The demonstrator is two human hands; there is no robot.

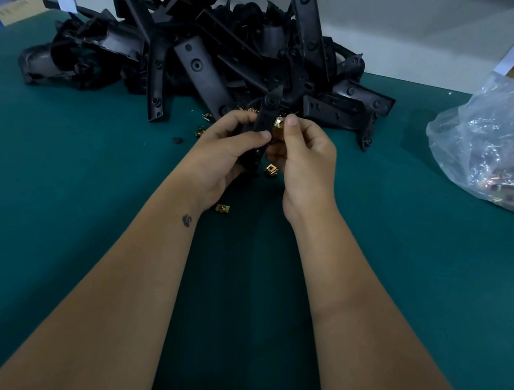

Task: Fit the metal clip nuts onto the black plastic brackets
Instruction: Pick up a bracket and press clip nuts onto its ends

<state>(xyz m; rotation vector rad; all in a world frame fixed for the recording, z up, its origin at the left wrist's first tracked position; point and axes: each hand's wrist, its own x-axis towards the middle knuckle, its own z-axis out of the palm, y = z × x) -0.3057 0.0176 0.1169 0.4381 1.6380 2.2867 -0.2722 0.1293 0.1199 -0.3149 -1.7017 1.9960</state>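
A green table (55, 166) meets a white wall (405, 24), cardboard boxes (14, 8) behind.

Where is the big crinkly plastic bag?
In the head view the plastic bag sits on the green table at the far right, right of the pile of black brackets.

The scene is dimly and evenly lit, with a cool bluish cast. A brighter band is seen on the white wall (404, 27) past the far edge of the table (50, 199), while the near edge is darker. A soft shadow is cast between the forearms, and detail is lost in the black bracket pile (202, 55), where only faint sheen is shown. Small glints are scattered over the plastic bag (507, 144) at the right edge. Wide-angle distortion is evident: straight lines are bowed near the corners, and the forearms are stretched. Slight softness is noted throughout
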